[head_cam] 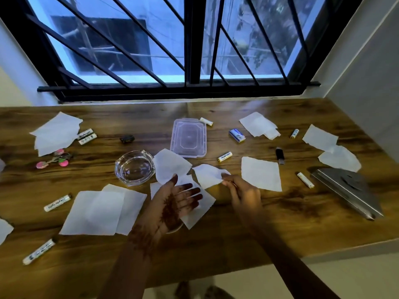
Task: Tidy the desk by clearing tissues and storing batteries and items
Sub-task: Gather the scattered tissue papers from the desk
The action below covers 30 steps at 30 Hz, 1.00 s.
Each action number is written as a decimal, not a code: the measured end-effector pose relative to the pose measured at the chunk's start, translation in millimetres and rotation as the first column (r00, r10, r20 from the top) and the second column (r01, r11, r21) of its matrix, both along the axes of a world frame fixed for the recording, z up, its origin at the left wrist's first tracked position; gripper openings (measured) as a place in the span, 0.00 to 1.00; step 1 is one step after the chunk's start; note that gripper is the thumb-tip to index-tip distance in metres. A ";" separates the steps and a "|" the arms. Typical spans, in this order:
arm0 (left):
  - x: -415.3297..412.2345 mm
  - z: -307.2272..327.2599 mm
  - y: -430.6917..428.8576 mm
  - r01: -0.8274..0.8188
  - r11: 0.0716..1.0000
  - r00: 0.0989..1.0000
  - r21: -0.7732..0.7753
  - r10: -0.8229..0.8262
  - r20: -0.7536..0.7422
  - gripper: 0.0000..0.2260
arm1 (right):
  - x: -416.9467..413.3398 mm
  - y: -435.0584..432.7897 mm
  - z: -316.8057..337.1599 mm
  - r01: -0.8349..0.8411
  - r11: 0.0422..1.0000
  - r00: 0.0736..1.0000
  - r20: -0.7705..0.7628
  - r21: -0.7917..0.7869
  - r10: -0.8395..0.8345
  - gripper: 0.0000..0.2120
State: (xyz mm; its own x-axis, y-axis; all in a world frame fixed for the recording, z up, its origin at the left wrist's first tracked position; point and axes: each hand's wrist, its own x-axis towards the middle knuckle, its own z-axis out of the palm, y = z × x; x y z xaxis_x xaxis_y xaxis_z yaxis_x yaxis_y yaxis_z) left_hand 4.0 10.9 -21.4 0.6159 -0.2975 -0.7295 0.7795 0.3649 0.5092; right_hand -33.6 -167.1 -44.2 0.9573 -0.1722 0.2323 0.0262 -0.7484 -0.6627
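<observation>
Far left on the wooden desk: tissue stack, boxed batteries just beside it, loose battery lower left. Glass ashtray left of centre, only clear glass showing. Left hand palm up, fingers straight and spread, thumb tip on the edge of a flat tissue, with a second tissue under the fingers. Lidded clear plastic box above centre, wood grain visible through it. Right hand pinches a creased tissue at its corner with curled fingertips. AA battery lies just right of the box. Steel tray at the right edge.
</observation>
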 end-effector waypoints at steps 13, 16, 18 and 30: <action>25.6 -5.4 -41.5 0.089 0.948 0.996 0.305 -0.087 -0.021 0.23 | -11.2 -35.7 -6.3 -0.259 0.842 0.926 0.128 -0.473 0.356 0.15; 31.1 -9.4 -51.7 0.030 0.951 0.999 0.309 -0.036 0.013 0.24 | -4.2 -56.7 -7.0 -0.105 0.931 0.993 0.008 -0.350 0.115 0.18; 32.4 -8.4 -56.6 0.007 0.958 0.999 0.287 -0.019 0.037 0.23 | -0.3 -68.5 -9.9 -0.027 0.957 0.996 -0.088 -0.290 0.001 0.18; 36.0 -3.0 -62.4 -0.047 0.982 0.992 0.183 0.025 0.123 0.18 | 17.4 -67.1 -24.8 0.028 0.958 0.973 -0.214 -0.285 -0.092 0.14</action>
